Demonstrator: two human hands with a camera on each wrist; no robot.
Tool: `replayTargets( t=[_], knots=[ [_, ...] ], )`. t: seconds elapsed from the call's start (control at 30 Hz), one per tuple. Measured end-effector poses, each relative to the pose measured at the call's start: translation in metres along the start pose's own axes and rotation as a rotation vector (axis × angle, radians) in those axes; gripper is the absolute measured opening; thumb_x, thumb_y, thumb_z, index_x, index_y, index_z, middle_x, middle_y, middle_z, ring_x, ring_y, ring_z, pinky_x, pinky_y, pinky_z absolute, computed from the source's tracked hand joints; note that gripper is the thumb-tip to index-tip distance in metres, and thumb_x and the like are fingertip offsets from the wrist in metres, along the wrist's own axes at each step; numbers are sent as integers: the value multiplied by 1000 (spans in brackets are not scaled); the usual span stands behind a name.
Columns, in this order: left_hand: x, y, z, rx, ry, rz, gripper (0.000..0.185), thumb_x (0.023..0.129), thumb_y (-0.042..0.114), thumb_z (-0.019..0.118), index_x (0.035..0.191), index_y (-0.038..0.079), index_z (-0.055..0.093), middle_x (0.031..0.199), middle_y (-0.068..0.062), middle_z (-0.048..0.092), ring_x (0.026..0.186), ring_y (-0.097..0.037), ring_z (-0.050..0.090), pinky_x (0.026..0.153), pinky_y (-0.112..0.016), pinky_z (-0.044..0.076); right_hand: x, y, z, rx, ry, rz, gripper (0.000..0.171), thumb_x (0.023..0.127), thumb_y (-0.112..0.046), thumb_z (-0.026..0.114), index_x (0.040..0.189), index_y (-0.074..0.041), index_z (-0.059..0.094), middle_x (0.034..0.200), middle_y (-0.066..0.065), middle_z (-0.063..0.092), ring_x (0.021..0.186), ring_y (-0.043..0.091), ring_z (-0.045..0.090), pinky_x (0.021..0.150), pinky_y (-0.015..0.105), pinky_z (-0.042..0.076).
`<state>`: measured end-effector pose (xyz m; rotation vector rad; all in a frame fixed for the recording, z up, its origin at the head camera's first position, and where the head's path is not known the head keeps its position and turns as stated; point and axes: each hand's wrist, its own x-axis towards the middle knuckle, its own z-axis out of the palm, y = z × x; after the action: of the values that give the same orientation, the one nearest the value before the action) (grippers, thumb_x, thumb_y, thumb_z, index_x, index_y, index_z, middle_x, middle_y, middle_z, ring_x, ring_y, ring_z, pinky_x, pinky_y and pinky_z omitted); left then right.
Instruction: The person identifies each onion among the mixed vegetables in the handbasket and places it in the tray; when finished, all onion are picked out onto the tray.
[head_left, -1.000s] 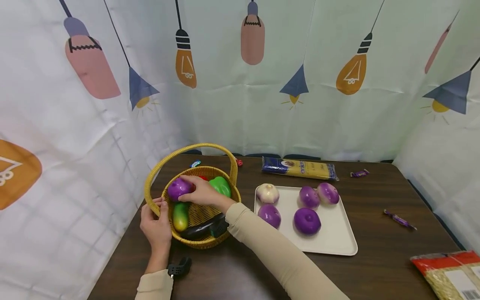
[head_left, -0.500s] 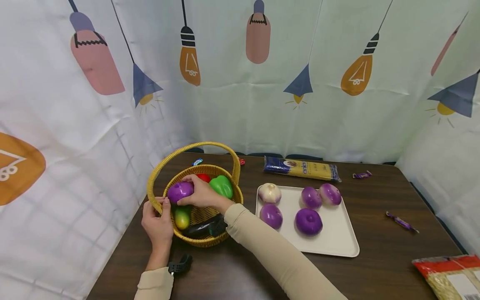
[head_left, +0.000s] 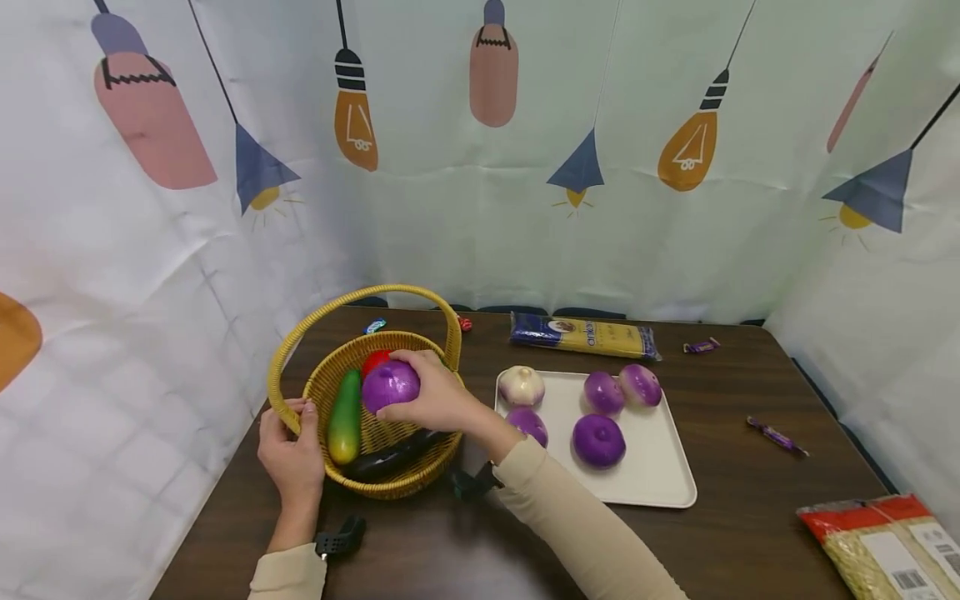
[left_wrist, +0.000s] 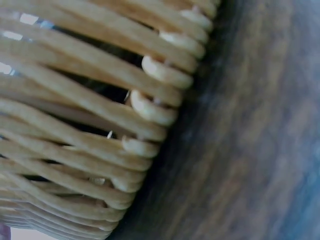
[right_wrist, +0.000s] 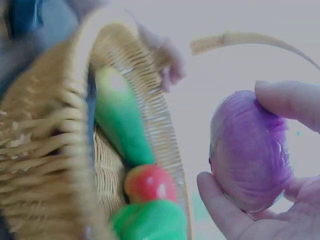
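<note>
My right hand (head_left: 438, 398) holds a purple onion (head_left: 388, 387) between thumb and fingers, raised over the yellow wicker basket (head_left: 386, 490). In the right wrist view the onion (right_wrist: 250, 155) appears glossy and streaked. At the basket's left side, my left hand (head_left: 292, 460) grips the rim by the foot of the tall handle (head_left: 363, 293). Inside lie a green cucumber (head_left: 346, 421) with a yellow end, a dark eggplant (head_left: 393, 456) and a red, tomato-like vegetable (head_left: 373, 362). The right wrist view also shows a green bell pepper (right_wrist: 152, 221), mostly hidden by my hand from the head.
Right of the basket, a white tray (head_left: 652, 471) bears several purple onions (head_left: 598, 441) and a whitish bulb (head_left: 521, 387). Behind it lies a spaghetti packet (head_left: 585, 335). Wrapped candies (head_left: 777, 436) are scattered about, and a red-topped bag (head_left: 885, 546) lies at front right.
My right hand has lifted the purple onion from the basket's left side and moved it rightward, uncovering the cucumber. My left hand stays on the basket; the head view has shifted slightly.
</note>
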<state>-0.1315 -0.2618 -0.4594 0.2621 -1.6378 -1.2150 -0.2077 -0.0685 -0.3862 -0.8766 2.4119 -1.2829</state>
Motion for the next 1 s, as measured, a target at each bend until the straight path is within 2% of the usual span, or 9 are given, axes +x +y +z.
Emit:
replayTargets(
  t=[0.2,0.33,0.53,0.67,0.77,0.83,0.93,1.0],
  knots=[
    [6,1,-7,0,22,-15,14,86,-4,66,86,-17,61,89,11,57,90,-1,54,79,-16,40,-47,20,-24,48,81,-56,79,77,-42,80,145,-31,41,140,-3,47,117,20,54,91,39,50],
    [5,1,-7,8,19,-23,15,87,-3,65,86,-17,61,89,10,58,90,-2,54,80,-16,39,-76,45,-42,61,198,-43,80,74,-36,84,143,-31,44,138,-3,47,116,20,56,91,42,50],
    [4,0,-5,0,19,-20,14,86,-4,66,85,-17,61,89,6,60,89,-2,55,80,-16,39,-118,86,-75,-3,405,38,84,66,-42,89,137,-29,48,130,0,43,115,26,53,91,53,47],
    [4,1,-3,-4,19,-22,15,87,-3,66,86,-17,61,89,9,58,89,-1,55,80,-17,39,-143,115,-101,-22,486,69,84,70,-37,88,140,-24,44,134,6,42,119,31,50,92,60,44],
    [3,1,-2,0,21,-29,16,87,-2,66,86,-17,61,89,10,58,89,-1,55,81,-16,39,-162,135,-120,-15,513,87,81,74,-31,86,142,-21,43,139,10,39,118,33,50,90,56,47],
    [3,1,-1,0,18,-32,16,87,-2,66,87,-17,62,89,11,58,89,-1,55,81,-16,39,-175,147,-131,-26,536,111,79,77,-29,84,144,-19,43,138,12,40,116,33,50,87,47,50],
    [2,-1,1,-5,18,-32,15,87,-3,66,87,-17,62,89,10,59,89,-1,55,81,-16,39,-194,164,-143,-85,580,162,76,81,-29,81,145,-17,43,135,14,42,113,31,50,82,34,49],
    [1,-1,2,-7,14,-29,14,87,-3,66,86,-17,62,88,8,59,88,-1,55,80,-16,39,-205,176,-148,-126,593,200,74,83,-31,79,145,-14,43,130,15,45,110,30,51,80,31,48]
  ],
)
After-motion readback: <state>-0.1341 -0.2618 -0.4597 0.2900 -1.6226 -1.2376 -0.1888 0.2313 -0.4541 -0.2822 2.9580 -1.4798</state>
